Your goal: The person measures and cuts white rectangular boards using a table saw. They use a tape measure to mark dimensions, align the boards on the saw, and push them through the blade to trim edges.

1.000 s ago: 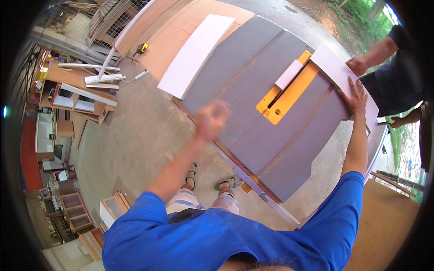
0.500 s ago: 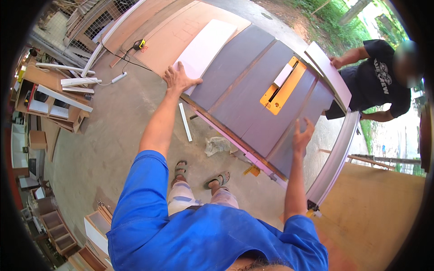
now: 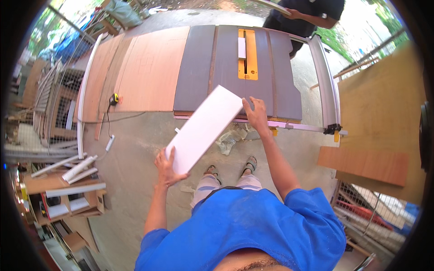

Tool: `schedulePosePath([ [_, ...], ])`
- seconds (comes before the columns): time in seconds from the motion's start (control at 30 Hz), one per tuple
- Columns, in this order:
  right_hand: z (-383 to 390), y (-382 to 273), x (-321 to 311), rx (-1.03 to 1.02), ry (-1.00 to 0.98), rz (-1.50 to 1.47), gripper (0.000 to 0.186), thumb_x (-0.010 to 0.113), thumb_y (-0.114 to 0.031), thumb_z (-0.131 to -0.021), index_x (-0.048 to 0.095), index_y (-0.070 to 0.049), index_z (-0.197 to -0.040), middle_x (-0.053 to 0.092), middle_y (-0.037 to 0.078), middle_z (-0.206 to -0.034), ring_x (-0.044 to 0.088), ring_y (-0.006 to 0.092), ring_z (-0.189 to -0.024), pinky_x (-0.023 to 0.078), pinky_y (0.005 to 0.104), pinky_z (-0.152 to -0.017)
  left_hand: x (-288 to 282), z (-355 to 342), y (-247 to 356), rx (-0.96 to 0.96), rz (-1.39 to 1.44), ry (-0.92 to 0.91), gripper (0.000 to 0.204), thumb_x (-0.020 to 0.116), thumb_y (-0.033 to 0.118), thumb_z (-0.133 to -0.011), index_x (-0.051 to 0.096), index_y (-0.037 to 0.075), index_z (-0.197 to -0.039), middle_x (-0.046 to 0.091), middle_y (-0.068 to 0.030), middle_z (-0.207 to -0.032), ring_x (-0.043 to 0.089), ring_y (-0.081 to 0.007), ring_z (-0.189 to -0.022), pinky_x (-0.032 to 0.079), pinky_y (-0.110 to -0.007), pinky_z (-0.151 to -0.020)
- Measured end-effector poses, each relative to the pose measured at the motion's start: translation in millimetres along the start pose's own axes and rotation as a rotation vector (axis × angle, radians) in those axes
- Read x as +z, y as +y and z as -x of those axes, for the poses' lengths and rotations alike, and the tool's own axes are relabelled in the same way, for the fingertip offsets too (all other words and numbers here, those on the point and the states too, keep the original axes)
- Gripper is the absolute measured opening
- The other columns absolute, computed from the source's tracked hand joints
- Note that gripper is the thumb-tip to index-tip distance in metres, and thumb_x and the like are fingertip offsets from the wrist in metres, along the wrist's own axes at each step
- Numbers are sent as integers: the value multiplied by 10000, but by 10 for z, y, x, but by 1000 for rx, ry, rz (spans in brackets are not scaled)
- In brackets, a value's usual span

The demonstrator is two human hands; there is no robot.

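Note:
A white rectangular board (image 3: 203, 128) is lifted in front of me, tilted, its far end over the near edge of the grey saw table (image 3: 226, 63). My left hand (image 3: 166, 169) grips its near end from below. My right hand (image 3: 255, 115) holds its far right corner. The yellow insert plate (image 3: 252, 61) with the blade slot runs down the middle of the table.
Another person in dark clothes (image 3: 307, 11) stands at the table's far side, holding a panel. Brown plywood sheets (image 3: 144, 67) lie left of the table, with a yellow tape measure (image 3: 114, 98) and a cable. White strips (image 3: 79, 167) and wood offcuts lie at left; a wooden plank (image 3: 366, 165) at right.
My view has turned so the table lies ahead. The white board was lying by the table; now both my hands hold it lifted off.

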State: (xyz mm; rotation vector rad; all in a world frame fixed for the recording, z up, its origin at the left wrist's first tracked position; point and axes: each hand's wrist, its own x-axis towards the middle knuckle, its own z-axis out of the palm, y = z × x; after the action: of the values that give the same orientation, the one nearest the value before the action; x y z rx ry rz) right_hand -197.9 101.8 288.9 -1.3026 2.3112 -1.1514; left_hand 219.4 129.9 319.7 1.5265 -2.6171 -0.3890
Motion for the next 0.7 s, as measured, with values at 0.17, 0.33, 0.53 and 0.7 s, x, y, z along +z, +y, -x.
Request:
schedulePosePath([
  [0.17, 32, 181, -61, 169, -244, 138, 579, 628, -462, -893, 630, 17, -1217, 623, 253, -1157, 586, 389, -1116, 450, 438, -981, -102, -206, -9, 192, 49, -40, 1205, 851, 529, -432, 397, 120, -1471, 333, -262, -1421, 324, -447, -1306, 257, -564, -1075],
  [0.33, 379, 917, -561, 235, 128, 115, 488, 726, -400, -844, 688, 1, -1119, 696, 221, -1055, 665, 361, -1008, 505, 409, -895, -55, -917, 315, 451, 34, -94, 1186, 852, 506, -443, 389, 176, -1484, 318, -267, -1438, 294, -459, -1332, 239, -568, -1103],
  [0.53, 503, 1608, -1366, 506, 418, 58, 495, 790, -401, -802, 701, 3, -1074, 716, 187, -1007, 685, 315, -934, 517, 397, -866, 93, -1985, 1249, 687, -19, -178, 1137, 849, 493, -490, 382, 228, -1492, 268, -283, -1496, 245, -467, -1391, 203, -553, -1160],
  [0.7, 615, 1918, -1760, 681, 477, 280, 428, 828, -334, -750, 685, -71, -1056, 635, 158, -1129, 479, 325, -1180, 366, 449, -1030, 595, -2312, 1894, 717, -87, -135, 973, 739, 541, -720, 335, 150, -1515, 148, -296, -1567, 149, -457, -1456, 161, -520, -1195],
])
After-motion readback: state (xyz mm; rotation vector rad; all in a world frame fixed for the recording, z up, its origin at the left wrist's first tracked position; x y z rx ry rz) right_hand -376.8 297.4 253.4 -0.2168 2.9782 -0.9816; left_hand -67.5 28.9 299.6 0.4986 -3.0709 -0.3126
